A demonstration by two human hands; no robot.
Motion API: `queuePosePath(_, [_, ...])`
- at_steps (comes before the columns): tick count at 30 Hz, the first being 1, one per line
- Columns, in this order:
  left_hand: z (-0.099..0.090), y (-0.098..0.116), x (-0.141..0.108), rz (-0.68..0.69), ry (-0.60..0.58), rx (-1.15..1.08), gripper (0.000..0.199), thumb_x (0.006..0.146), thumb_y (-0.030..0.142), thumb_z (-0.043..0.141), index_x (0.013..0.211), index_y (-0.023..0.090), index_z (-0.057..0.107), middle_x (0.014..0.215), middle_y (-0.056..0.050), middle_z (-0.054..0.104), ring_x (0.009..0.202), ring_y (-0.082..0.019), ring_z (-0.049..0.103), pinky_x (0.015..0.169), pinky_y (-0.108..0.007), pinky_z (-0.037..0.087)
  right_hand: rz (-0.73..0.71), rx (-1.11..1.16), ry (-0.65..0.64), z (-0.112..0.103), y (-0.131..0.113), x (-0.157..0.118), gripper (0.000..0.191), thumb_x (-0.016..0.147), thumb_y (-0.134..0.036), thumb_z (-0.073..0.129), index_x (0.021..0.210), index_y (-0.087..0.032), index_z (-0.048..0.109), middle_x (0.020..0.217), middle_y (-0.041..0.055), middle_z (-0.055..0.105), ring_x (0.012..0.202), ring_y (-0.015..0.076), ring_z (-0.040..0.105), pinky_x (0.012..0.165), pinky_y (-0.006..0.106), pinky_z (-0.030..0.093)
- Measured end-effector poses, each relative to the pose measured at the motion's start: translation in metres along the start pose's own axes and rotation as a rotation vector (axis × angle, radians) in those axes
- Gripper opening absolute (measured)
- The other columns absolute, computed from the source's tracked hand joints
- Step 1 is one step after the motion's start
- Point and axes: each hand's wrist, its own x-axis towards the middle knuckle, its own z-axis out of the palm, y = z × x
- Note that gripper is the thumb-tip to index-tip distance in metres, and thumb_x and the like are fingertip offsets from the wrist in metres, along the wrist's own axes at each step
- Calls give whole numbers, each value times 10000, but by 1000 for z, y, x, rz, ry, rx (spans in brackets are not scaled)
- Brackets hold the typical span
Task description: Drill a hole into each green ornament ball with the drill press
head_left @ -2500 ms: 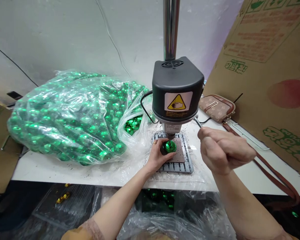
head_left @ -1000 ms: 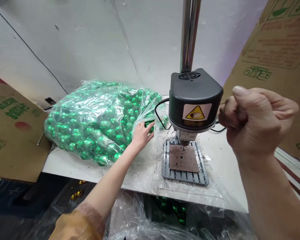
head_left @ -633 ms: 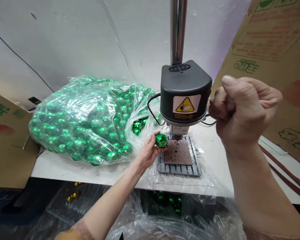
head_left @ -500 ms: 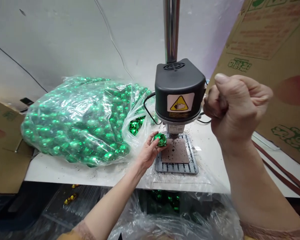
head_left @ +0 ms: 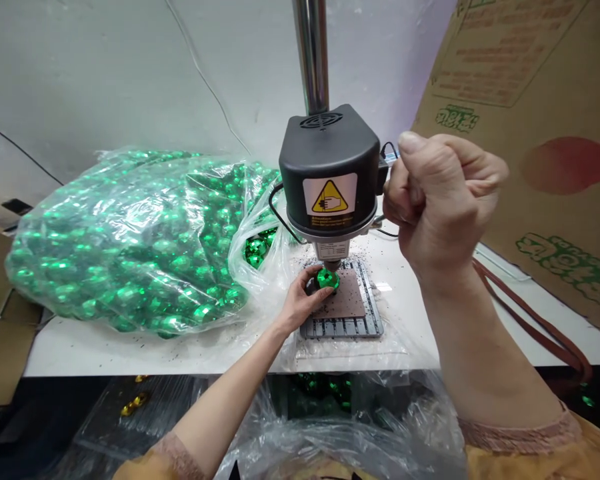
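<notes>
My left hand (head_left: pixel 300 301) grips a shiny green faceted ball (head_left: pixel 327 280) between thumb and fingers. The ball sits directly beneath the chuck of a small black drill press (head_left: pixel 330 173), over a brownish board (head_left: pixel 347 303) on the slotted metal base (head_left: pixel 343 328). The drill bit's tip is hidden at the ball's top. My right hand (head_left: pixel 445 193) is raised in a closed fist beside the drill head's right side; whatever its fingers wrap round is hidden from view.
On the left of the white table (head_left: pixel 130 357) lies a large clear bag (head_left: pixel 120 247) full of green balls, its mouth facing the drill. Cardboard boxes flank both sides; the right one (head_left: pixel 545 87) is tall. Dark shavings surround the base. Below the edge hangs clear plastic (head_left: pixel 380 447) with green balls.
My left hand has brought the green ball rightward from beside the base to under the drill chuck. My right fist stays by the drill head. The whole view has shifted slightly.
</notes>
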Motion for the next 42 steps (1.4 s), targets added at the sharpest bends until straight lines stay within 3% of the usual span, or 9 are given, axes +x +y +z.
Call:
queuePosePath(7, [11,-1,-7,68,1,126,588,725,379,939,1225,221,674,1173,-60,741,1101,-254,695,1005,-396,553,5,32,2,-2,1,2,543,873,-255,748,493,-205,363,407,-68,367,369,40,328,387,265,210])
queuePosePath(17, [17,-6,-13,122,-36,133,588,772,377,914,1257,228,617,1260,-86,713,1187,-276,686,1074,-445,535,-24,-46,-32,-4,-1,-3,525,932,-260,697,516,-198,384,431,-56,362,401,43,312,421,269,223])
queuePosePath(21, [17,-7,-13,133,-41,128,581,788,379,906,1264,229,608,1258,-84,711,1196,-276,679,1079,-445,531,-99,-77,-37,-8,-1,-14,511,927,-234,687,503,-196,403,429,-57,368,400,53,308,429,300,231])
queuePosePath(27, [16,-8,-12,140,-37,151,575,787,404,911,1247,231,612,1210,-73,716,1165,-272,686,1041,-425,549,-267,-92,-31,-15,5,-42,547,943,-201,641,553,-177,258,464,-62,299,405,37,273,443,302,196])
queuePosePath(33, [17,-10,-12,160,-35,142,579,790,422,911,1246,234,609,1228,-76,697,1164,-271,678,1051,-434,536,-277,-90,-117,-30,13,-58,518,935,-157,620,599,-179,226,522,-53,293,452,43,262,480,315,163])
queuePosePath(42, [15,-11,-12,163,-49,152,579,796,404,909,1260,238,605,1252,-74,690,1201,-272,668,1073,-434,521,-350,-69,-111,-33,21,-60,500,899,-140,611,597,-190,215,526,-53,291,460,51,238,495,316,159])
